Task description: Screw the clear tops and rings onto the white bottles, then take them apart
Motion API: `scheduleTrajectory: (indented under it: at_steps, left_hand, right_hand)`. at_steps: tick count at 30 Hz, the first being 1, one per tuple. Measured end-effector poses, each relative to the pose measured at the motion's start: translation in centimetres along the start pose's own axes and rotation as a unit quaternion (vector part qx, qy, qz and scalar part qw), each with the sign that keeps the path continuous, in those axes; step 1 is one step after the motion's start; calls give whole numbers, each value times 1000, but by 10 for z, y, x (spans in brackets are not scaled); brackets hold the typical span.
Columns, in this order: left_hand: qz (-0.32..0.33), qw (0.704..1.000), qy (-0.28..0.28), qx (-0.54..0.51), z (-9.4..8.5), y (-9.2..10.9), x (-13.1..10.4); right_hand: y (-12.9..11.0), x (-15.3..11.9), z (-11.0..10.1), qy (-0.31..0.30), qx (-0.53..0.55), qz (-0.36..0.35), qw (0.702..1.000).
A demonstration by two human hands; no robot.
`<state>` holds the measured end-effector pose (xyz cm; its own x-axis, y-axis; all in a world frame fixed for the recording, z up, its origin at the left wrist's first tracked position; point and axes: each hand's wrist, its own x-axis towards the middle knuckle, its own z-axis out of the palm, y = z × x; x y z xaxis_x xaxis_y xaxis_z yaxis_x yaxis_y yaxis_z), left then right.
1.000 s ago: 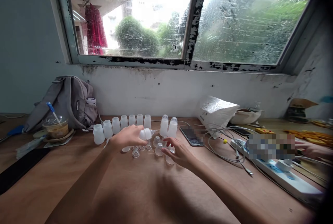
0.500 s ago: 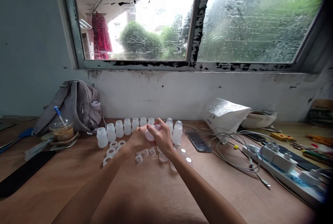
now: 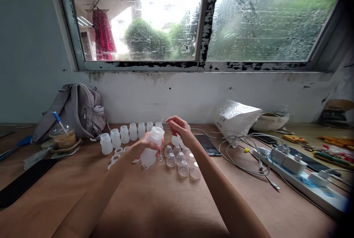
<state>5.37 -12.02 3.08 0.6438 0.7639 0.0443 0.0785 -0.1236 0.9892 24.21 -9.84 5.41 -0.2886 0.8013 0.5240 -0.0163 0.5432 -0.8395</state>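
My left hand (image 3: 151, 145) is wrapped round a milky-white baby bottle (image 3: 149, 157), which it holds tilted above the table. The bottle's paler top (image 3: 157, 131) points up toward my right hand, with a small translucent tip showing above it. Beside that top hovers my right hand (image 3: 179, 129), its fingers bent and apart, with nothing visible in them. Beneath the right hand are several clear domed caps (image 3: 183, 168). Another bottle (image 3: 175, 140) stands partly hidden behind that hand. Small rings (image 3: 159, 158) lie near the held bottle, and white collar rings (image 3: 116, 158) are left of my left wrist.
A row of open bottles (image 3: 115, 138) stands at the back left. Farther left are a grey backpack (image 3: 74, 111), an iced drink cup (image 3: 64, 140) and a black slab (image 3: 27, 182). At right lie a phone (image 3: 208, 145), tangled cables (image 3: 243, 168) and a power strip (image 3: 301, 184).
My right hand has come off the bottle and moved slightly up and right. The left hand has brought the bottle lower and nearer, so more of its body shows. The view has shifted slightly.
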Motion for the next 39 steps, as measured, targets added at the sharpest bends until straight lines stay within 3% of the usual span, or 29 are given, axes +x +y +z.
scheduleTrajectory:
  at_steps: [4, 8, 16, 22, 25, 28, 31, 33, 36, 39]
  left_hand:
    - [10, 1000, 16, -13, 9, 4, 2]
    - [-5, 999, 15, 32, 10, 9, 3]
    - [-21, 998, -26, 57, -8, 19, -7]
    - [20, 991, 95, 96, -25, 22, -10]
    - [50, 965, 213, 146, -33, 21, -5]
    - [78, 929, 314, 178, -37, 19, -2]
    - [82, 929, 309, 185, -36, 19, -3]
    - [69, 929, 301, 205, -35, 17, -3]
    - [36, 932, 283, 222, -36, 13, -4]
    - [-4, 953, 224, 205, -37, 10, -5]
  right_hand:
    - [-18, -4, 7, 2, -20, -19, 1000]
    - [-18, -4, 11, 6, -61, -25, 998]
    - [-11, 1, 2, 34, -17, -32, 999]
    - [-16, 0, 0, 98, -138, -52, 984]
    - [-22, -6, 6, 28, -213, -14, 976]
    - [-27, -16, 19, -140, -294, 37, 945]
    - [-23, -25, 38, -300, -372, 79, 875]
    - [-13, -30, 51, -365, -402, 112, 832]
    - [8, -34, 64, -379, -401, 140, 822]
    - [23, -36, 66, -373, -391, 157, 826]
